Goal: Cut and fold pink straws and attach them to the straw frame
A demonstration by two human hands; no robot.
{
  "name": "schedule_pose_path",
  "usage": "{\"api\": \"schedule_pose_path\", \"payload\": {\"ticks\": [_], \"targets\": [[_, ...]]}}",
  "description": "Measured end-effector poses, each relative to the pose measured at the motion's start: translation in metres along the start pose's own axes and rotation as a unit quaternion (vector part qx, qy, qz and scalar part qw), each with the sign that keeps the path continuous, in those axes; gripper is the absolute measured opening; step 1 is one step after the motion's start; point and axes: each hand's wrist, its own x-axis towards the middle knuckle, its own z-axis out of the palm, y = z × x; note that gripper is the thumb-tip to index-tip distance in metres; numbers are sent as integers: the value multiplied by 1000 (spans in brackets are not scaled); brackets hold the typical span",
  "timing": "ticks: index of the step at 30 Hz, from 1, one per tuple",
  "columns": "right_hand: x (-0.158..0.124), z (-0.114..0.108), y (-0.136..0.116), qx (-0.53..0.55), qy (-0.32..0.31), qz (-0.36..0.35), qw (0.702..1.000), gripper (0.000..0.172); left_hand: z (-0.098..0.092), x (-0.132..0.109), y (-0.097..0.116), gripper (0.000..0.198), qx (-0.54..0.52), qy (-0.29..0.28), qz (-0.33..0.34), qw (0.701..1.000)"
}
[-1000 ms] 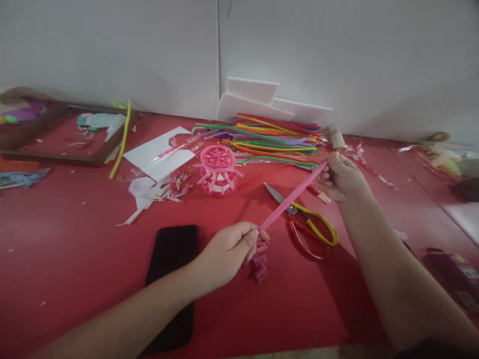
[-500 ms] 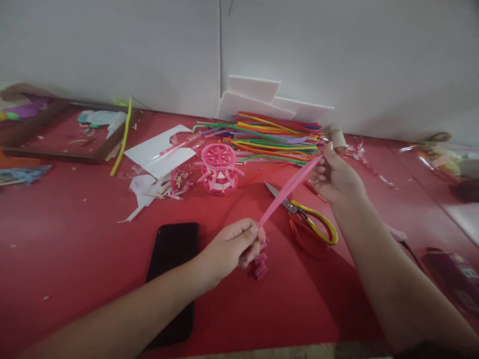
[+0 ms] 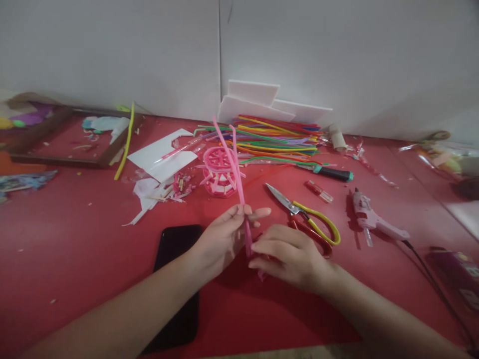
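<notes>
Left hand (image 3: pixel 220 240) pinched slim, pliable pink strips (image 3: pixel 240 188); right hand (image 3: pixel 294 253) touched their near end, grip unclear: light, bendy, probably best held mid-strip!

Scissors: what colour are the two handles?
Scissors: one yellow handle, one red handle, partly behind the right hand; head view.

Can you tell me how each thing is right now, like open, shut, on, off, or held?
Pink strips: held in the left hand, tops spread apart.
Scissors: lying flat, blades look shut.
Glue gun: lying down, cord attached; can't tell if it's on.
Black phone: lying flat, dark, partly hidden by the left arm.
Pink model: standing up.
Colorful stems: loosely piled.
</notes>
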Motion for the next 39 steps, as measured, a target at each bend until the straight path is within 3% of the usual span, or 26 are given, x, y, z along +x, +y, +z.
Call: {"api": "schedule_pose_path", "payload": {"ticks": [11,20,24,31,39], "targets": [[-3,6,-3,-48,-22,-51,997,13,4,-3,-1,29,-22,-3,5,1000],[-8,5,0,-13,-6,-31,999,15,1,-1,-1,25,-10,-31,-2,999],[-11,5,2,-9,8,-29,999,18,-7,-2,-4,16,47,-62,27,997],[-14,4,5,-11,41,-2,999,19,-13,-4,-6,31,221,-49,114,967],[-11,-2,7,-9,19,-23,1000,19,-13,-1,-3,29,258,-4,106,960]]}}
